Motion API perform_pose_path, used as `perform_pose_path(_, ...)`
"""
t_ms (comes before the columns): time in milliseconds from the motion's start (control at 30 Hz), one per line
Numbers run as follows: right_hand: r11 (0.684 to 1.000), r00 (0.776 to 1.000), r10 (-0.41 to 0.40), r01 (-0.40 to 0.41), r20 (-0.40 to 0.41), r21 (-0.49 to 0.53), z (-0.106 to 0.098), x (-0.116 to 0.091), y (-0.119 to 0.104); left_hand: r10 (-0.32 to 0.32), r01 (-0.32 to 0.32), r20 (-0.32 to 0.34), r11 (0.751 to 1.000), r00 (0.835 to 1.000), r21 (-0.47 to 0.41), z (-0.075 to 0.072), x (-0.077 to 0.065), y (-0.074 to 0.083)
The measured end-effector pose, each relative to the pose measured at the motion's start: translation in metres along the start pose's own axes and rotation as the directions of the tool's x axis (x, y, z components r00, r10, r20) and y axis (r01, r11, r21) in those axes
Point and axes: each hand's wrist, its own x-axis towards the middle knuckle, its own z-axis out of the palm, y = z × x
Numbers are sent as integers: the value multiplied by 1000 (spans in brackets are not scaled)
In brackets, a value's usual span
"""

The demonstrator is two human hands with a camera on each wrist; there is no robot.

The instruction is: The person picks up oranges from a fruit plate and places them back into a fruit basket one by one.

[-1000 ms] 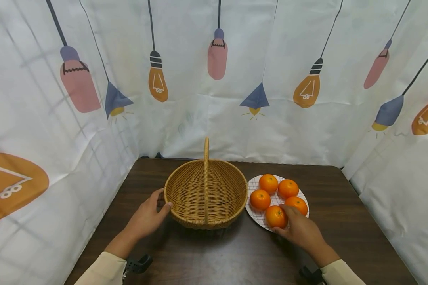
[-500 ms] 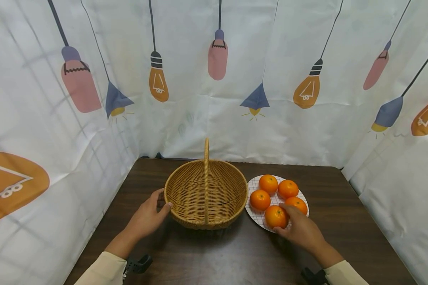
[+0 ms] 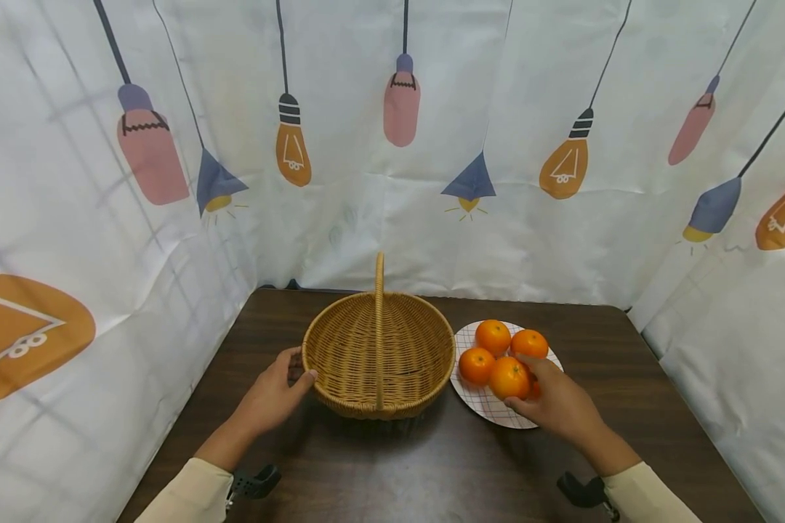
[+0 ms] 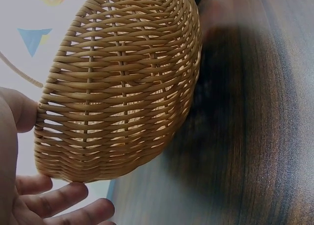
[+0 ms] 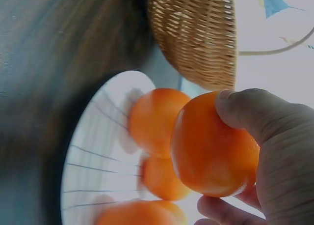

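A round wicker basket (image 3: 345,356) with a tall arched handle stands at the middle of the table, its inside bare. My left hand (image 3: 270,398) holds its left edge, thumb at the rim and fingertips against the woven side (image 4: 117,87). To the right, my right hand (image 3: 565,408) grips an orange (image 3: 508,378) between thumb and fingers. In the right wrist view that orange (image 5: 212,146) is raised above the white plate (image 5: 98,161). Several other oranges (image 3: 493,337) lie on the plate, one mostly hidden behind the right hand.
The dark wood table (image 3: 392,472) extends in front of the basket and plate. A white curtain (image 3: 405,211) printed with lamps hangs behind the table and along both sides. The plate's left edge lies close beside the basket. Each wrist wears a black strap (image 3: 256,482).
My right hand has lifted the nearest orange off the plate, moving it slightly up and away from me. My left hand and the basket have stayed in place.
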Motion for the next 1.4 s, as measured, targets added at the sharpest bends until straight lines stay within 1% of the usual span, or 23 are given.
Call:
perform_pose_path(133, 1000, 1000, -11, 11, -3, -13, -8, 7, -4, -16, 16, 1, 1000, 1000, -11, 1, 1, -2)
perform_pose_path(300, 1000, 1000, -3, 3, 5, -15, -17, 15, -10, -27, 27, 4, 999, 1000, -35, 2, 2, -5)
perform_pose_path(533, 1000, 1000, -11, 11, 5, -9, -24, 23, -20, -30, 30, 3, 999, 1000, -45, 2, 1, -6)
perform_pose_path(700, 999, 999, -35, 35, 11, -7, -26, 30, -29, -17, 17, -1, 999, 1000, -43, 1, 2, -7)
perform_pose_path(867, 999, 999, -37, 37, 18, -7, -26, 36, -35, -1, 0, -5, 999, 1000, -40, 2, 2, -7)
perform_pose_path(1000, 999, 999, -40, 40, 21, -2, -26, 40, -39, 1, -2, -4, 999, 1000, -40, 2, 2, -8)
perform_pose_path(1167, 998, 998, -68, 68, 8, 1, -26, 45, -44, 2, -3, -7, 999, 1000, -38, 2, 3, -8)
perform_pose_path(1400, 997, 997, -79, 79, 5, 26, -23, 50, -52, -2, 1, -4, 999, 1000, -41, 3, 3, -7)
